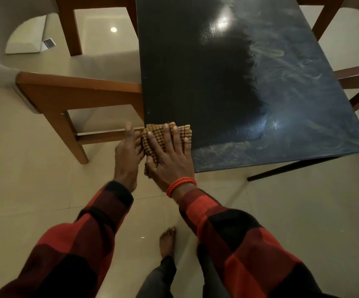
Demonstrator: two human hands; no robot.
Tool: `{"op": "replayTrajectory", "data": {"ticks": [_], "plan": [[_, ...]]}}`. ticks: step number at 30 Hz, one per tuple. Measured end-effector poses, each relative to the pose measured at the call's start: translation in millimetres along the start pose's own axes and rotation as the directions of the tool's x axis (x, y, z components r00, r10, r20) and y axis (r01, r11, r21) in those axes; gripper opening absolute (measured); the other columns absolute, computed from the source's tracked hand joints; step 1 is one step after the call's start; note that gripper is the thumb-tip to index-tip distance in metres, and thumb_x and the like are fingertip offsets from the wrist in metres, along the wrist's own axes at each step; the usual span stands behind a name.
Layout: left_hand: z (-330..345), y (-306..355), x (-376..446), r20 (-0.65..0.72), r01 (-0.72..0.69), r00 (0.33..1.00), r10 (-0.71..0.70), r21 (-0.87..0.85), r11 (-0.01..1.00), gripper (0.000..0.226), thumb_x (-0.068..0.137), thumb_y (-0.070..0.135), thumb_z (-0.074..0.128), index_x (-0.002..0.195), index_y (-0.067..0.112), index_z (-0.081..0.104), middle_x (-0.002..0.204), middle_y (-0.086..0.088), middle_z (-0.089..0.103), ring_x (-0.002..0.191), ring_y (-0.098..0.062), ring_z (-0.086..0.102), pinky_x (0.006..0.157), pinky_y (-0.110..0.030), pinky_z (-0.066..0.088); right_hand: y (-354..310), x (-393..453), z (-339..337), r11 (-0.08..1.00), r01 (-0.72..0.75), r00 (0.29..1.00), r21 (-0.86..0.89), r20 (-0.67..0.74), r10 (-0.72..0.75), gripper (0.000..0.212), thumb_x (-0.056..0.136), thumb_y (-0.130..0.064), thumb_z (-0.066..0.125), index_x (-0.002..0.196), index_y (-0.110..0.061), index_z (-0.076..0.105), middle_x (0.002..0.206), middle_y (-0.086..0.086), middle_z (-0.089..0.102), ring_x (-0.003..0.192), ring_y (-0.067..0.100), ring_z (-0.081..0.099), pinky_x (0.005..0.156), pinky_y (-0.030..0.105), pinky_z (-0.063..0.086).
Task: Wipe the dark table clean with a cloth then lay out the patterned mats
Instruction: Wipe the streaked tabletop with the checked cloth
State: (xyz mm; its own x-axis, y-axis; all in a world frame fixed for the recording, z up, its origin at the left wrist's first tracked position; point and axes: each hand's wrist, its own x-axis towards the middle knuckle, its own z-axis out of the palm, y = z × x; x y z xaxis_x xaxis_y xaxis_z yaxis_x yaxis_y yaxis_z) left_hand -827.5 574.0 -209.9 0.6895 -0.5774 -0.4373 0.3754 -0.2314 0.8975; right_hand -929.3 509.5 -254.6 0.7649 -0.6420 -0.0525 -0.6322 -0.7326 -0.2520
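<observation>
The dark table (228, 82) fills the upper right, its glossy top streaked with pale smears along the right and near sides. A tan waffle-weave cloth (152, 136) lies at the table's near left corner. My right hand (170, 155), with an orange bead bracelet at the wrist, presses flat on the cloth with fingers spread. My left hand (129, 151) is cupped just off the table's left edge, touching the cloth's side. No patterned mats are in view.
A wooden chair (66, 97) with a pale seat stands against the table's left side. Another wooden chair frame (357, 76) is at the far right. A white sheet and a small card (48, 43) lie beyond on the tiled floor. My bare foot (167, 241) is below.
</observation>
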Motion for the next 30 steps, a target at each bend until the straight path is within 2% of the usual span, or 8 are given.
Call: {"op": "replayTrajectory", "data": {"ticks": [3,10,14,16,20,23,27,30], "plan": [[-0.9,-5.4,-16.4,-0.025,0.028,0.999,-0.029,-0.037,0.999,0.08,0.085,0.079,0.04,0.134,0.018,0.058,0.126,0.005,0.068,0.112,-0.005,0.066,0.094,-0.025,0.051,-3.3,-19.1,6.5,1.0,-0.019,0.999,0.016,-0.043,0.019,0.068,0.096,-0.053,0.028,0.159,-0.036,0.007,0.167,0.008,-0.011,0.153,0.028,-0.012,0.121,0.058,0.004],[-0.1,-16.1,-37.7,-0.056,0.056,0.997,-0.06,-0.06,0.997,0.058,0.089,0.073,0.038,0.119,0.029,0.061,0.119,0.011,0.07,0.115,-0.006,0.065,0.098,-0.025,0.05,-4.8,-37.2,16.0,0.999,-0.032,0.996,0.028,-0.086,0.035,0.069,0.096,-0.052,0.032,0.159,-0.035,0.009,0.168,0.008,-0.007,0.154,0.029,-0.007,0.122,0.057,0.007],[0.5,-9.2,-34.3,-0.055,0.048,0.997,-0.05,-0.034,0.998,0.078,0.083,0.075,0.039,0.133,0.018,0.058,0.126,0.005,0.067,0.114,-0.006,0.065,0.095,-0.023,0.051,-4.6,-36.3,13.6,0.998,-0.055,0.996,0.04,-0.068,0.057,0.07,0.095,-0.052,0.033,0.159,-0.036,0.009,0.168,0.007,-0.005,0.154,0.027,-0.007,0.122,0.056,0.007],[1.6,-5.0,-28.8,-0.044,0.05,0.998,-0.05,0.001,0.999,0.088,0.084,0.075,0.039,0.143,0.01,0.05,0.137,-0.003,0.061,0.122,-0.011,0.06,0.1,-0.026,0.048,-2.2,-35.6,11.7,0.995,-0.094,0.994,0.044,-0.056,0.096,0.07,0.095,-0.051,0.033,0.159,-0.036,0.008,0.168,0.007,-0.005,0.154,0.027,-0.008,0.122,0.056,0.005],[3.6,1.9,-23.9,-0.04,0.051,0.998,-0.049,0.056,0.997,0.092,0.085,0.076,0.038,0.147,0.009,0.046,0.145,-0.007,0.055,0.131,-0.017,0.055,0.11,-0.035,0.043,24.1,-33.4,0.7,0.98,-0.194,0.978,0.039,-0.069,0.196,0.069,0.096,-0.049,0.034,0.159,-0.036,0.008,0.168,0.006,-0.005,0.154,0.028,-0.008,0.122,0.055,0.003],[6.9,1.9,-26.2,-0.069,0.051,0.997,-0.046,0.069,0.996,0.087,0.087,0.074,0.039,0.146,0.011,0.047,0.146,-0.007,0.055,0.131,-0.018,0.054,0.112,-0.037,0.042,58.7,-34.1,-10.6,0.963,-0.268,0.96,0.007,-0.088,0.268,0.067,0.097,-0.048,0.031,0.159,-0.037,0.008,0.168,0.005,-0.006,0.154,0.028,-0.007,0.123,0.054,0.002],[19.8,0.4,-29.4,-0.096,-0.058,0.993,0.075,0.165,0.985,0.04,0.097,0.066,0.038,0.113,0.039,0.062,0.118,0.019,0.064,0.116,-0.005,0.058,0.1,-0.029,0.044,104.0,-35.6,-23.1,0.941,-0.338,0.938,-0.017,-0.082,0.336,0.066,0.097,-0.048,0.028,0.159,-0.038,0.007,0.168,0.005,-0.006,0.154,0.028,-0.006,0.123,0.055,0.003],[33.5,0.4,-30.1,-0.068,-0.154,0.98,0.186,0.332,0.931,0.059,0.097,0.064,0.041,0.139,0.025,0.055,0.138,0.005,0.059,0.129,-0.013,0.053,0.103,-0.031,0.045,132.9,-34.5,-30.5,0.924,-0.379,0.924,-0.042,-0.074,0.375,0.066,0.097,-0.05,0.026,0.158,-0.038,0.005,0.168,0.004,-0.007,0.154,0.027,-0.007,0.123,0.054,0.004]]}}
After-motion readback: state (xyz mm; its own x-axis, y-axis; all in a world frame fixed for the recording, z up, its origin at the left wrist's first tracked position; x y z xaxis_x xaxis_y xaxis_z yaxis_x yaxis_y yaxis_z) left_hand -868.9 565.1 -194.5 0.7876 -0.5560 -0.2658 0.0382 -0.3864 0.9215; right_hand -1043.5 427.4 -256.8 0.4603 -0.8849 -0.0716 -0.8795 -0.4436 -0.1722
